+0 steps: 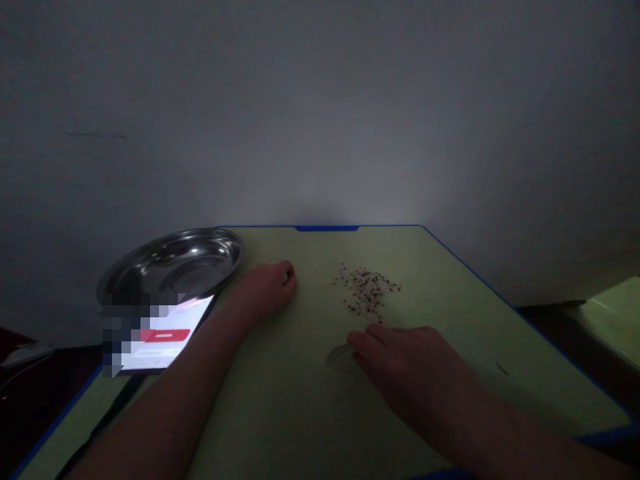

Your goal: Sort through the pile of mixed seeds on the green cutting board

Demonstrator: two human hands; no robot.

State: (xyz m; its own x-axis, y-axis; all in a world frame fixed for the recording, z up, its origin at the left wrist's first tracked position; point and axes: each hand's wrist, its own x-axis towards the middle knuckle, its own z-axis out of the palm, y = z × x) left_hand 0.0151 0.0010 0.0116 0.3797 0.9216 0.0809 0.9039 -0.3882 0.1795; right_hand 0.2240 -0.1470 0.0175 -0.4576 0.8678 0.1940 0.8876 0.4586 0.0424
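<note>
My left hand (265, 288) rests on the table to the left of a scattered pile of small pale and dark grains (369, 291). Its fingers are curled into a fist, and whatever may be inside is hidden. Nearer to me than the pile, my right hand (407, 363) hangs low over the table with its fingers bent and pressed together. I cannot make out whether its fingertips hold anything. Beside them shows a faint curved outline (336, 358), maybe something clear or a mark on the surface.
A shiny metal bowl (233, 263) stands at the table's far left. In front of it lies a phone or tablet with a lit screen (175, 350), partly blurred out. The pale table (280, 400) has a blue edge and meets a grey wall (320, 120).
</note>
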